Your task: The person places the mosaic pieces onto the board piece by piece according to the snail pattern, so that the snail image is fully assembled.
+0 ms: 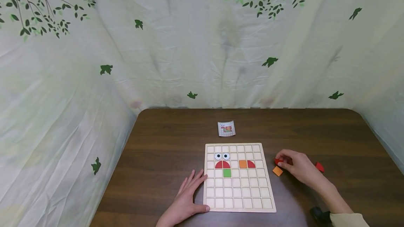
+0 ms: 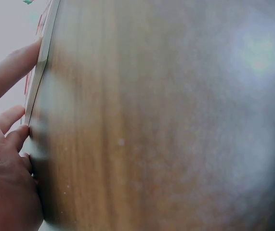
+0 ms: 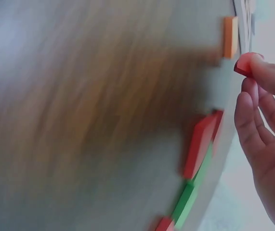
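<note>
A pale wooden grid board (image 1: 236, 203) lies on the table. My left hand (image 1: 187, 199) rests at its left edge, fingers extended and thumb at the near corner. To the right of the board, my right hand (image 1: 300, 168) pinches a small red block (image 3: 243, 63) with a rounded side between thumb and fingers. An orange square block (image 1: 277, 171) lies on the table just below that hand. On the board are two round eye pieces (image 1: 218, 156), red quarter-circle pieces (image 1: 219, 165), an orange square (image 1: 242, 164) and a green square (image 1: 227, 173).
Behind the board lies a small printed card (image 1: 226, 129) with a coloured pattern on a grid. A red block (image 1: 320, 166) shows beyond my right hand; the right wrist view has more red blocks and a green block (image 3: 183, 203). Patterned curtains (image 1: 202, 45) surround the brown table (image 1: 164, 157).
</note>
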Motion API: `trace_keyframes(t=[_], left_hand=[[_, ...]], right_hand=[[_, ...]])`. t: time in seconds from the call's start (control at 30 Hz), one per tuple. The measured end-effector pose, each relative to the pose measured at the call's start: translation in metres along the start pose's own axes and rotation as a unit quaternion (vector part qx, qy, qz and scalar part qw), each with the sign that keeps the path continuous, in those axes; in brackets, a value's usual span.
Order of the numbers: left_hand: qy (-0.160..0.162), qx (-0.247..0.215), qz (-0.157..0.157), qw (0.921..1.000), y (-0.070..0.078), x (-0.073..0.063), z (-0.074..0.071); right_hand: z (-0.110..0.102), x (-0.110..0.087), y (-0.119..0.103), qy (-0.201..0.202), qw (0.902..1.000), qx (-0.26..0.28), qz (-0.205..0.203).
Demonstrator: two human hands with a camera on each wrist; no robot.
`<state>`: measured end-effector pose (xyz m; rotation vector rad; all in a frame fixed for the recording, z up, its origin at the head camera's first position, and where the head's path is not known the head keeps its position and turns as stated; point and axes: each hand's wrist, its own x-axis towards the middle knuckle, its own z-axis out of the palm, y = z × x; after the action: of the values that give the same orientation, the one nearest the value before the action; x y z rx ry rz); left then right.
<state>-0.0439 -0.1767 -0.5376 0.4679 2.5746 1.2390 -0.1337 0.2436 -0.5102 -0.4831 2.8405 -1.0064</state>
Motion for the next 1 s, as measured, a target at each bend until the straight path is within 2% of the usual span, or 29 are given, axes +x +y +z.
trace_keyframes(t=[0.23,0.5,0.6,1.0], left_hand=[[0.004,0.002,0.003,1.0,-0.001,0.0,0.001],[0.001,0.001,-0.001,1.0,0.0,0.001,0.0],[-0.005,0.002,-0.013,0.9999,-0.001,0.001,0.0],[-0.005,0.005,-0.014,0.9999,0.0,0.0,0.0]], right_hand=[[0.014,0.009,-0.018,0.004,0.9995,0.017,-0.024],[0.03,0.023,-0.042,-0.019,0.9975,0.068,0.003],[0.036,0.028,-0.052,-0.029,0.9959,0.085,0.01],[0.064,0.046,-0.076,-0.033,0.9939,0.104,-0.011]])
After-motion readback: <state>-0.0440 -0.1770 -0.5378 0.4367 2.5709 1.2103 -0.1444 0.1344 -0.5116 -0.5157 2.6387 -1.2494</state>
